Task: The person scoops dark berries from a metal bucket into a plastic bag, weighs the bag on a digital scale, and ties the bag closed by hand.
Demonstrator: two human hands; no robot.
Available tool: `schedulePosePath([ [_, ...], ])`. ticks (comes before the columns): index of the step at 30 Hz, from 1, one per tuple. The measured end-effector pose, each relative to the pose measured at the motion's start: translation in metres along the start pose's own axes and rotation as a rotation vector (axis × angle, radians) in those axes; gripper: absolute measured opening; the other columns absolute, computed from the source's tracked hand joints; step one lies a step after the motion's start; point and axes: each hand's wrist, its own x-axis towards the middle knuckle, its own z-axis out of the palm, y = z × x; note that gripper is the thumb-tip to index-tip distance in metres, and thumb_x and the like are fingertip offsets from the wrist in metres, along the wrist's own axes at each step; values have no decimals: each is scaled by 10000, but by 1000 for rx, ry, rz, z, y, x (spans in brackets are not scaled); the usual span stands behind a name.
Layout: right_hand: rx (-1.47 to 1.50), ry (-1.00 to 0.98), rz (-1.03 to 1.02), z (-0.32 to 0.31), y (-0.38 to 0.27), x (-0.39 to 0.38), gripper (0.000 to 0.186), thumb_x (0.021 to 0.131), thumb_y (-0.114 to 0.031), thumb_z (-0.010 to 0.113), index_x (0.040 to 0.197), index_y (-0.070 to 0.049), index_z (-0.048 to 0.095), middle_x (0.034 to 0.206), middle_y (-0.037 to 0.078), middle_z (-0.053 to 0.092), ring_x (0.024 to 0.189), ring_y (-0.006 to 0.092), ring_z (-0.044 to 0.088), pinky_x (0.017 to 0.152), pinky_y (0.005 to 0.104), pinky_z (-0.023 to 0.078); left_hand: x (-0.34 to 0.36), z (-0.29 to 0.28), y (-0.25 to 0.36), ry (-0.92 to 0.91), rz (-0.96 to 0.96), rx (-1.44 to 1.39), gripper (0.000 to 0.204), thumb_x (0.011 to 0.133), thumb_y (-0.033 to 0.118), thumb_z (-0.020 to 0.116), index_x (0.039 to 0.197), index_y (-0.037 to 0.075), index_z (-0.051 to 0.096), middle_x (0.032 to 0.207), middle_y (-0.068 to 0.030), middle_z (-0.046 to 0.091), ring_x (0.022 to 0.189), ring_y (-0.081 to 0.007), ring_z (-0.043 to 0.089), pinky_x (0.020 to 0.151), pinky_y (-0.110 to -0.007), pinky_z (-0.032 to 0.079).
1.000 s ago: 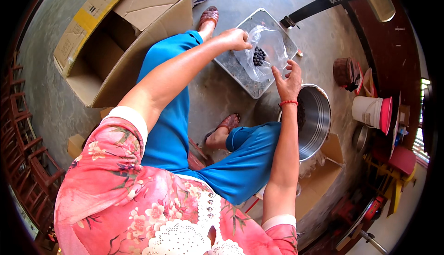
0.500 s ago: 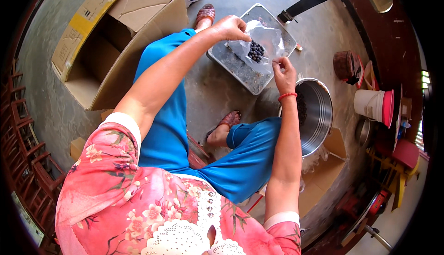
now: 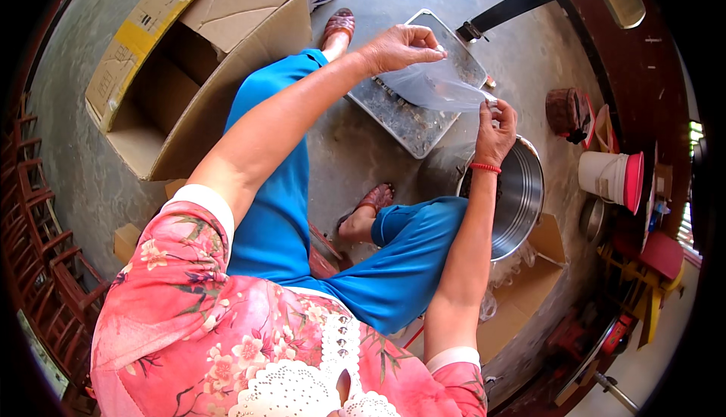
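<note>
A clear plastic bag (image 3: 439,90) is stretched between my two hands, over the flat metal platform (image 3: 412,133) of a scale. My left hand (image 3: 408,48) pinches one upper corner of the bag. Lower and to the right, my right hand (image 3: 495,131) pinches the opposite corner, with a red bracelet at the wrist. The dark round balls cannot be made out clearly through the bag now. Below my right forearm stands a shiny steel bucket (image 3: 522,198), partly hidden by it, with dark contents inside.
A large open cardboard box (image 3: 249,54) stands at the left. The scale's black post (image 3: 522,1) rises at the upper right. Behind the bucket lies another cardboard box (image 3: 522,296) with clear plastic in it. A white pail (image 3: 601,171) and a woven basket (image 3: 566,108) are farther right.
Both hands have moved right, and the bag's edge is now pulled taut between them. The bag has lifted, and the dark balls seen in it before no longer show clearly.
</note>
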Motion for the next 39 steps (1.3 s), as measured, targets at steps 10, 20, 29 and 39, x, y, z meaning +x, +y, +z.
schedulePosePath([
  [10,151,-272,25,10,-13,-4,165,728,-8,631,880,-49,583,784,-29,502,679,36,485,511,170,419,-4,25,-13,-151,84,228,534,699,85,647,1200,109,466,876,-29,601,843,-119,547,813,-287,428],
  [20,291,-459,118,21,-17,-8,225,758,22,565,966,-60,589,830,-10,560,720,64,522,613,197,445,-13,46,-41,-222,24,590,378,775,351,593,995,46,548,834,-174,593,790,-303,576,685,-360,434],
  [29,23,-472,129,29,2,-12,171,755,-22,571,922,-53,584,730,28,578,645,81,542,600,228,443,-12,44,-43,-210,-112,427,373,839,371,510,932,13,557,776,-162,610,739,-199,605,632,-325,452],
  [39,191,-425,286,22,10,-7,54,775,-40,558,818,-13,543,691,-1,553,617,60,515,561,196,419,-12,46,-35,-110,-153,468,232,841,268,521,926,54,553,719,-82,615,637,-122,589,602,-258,463],
])
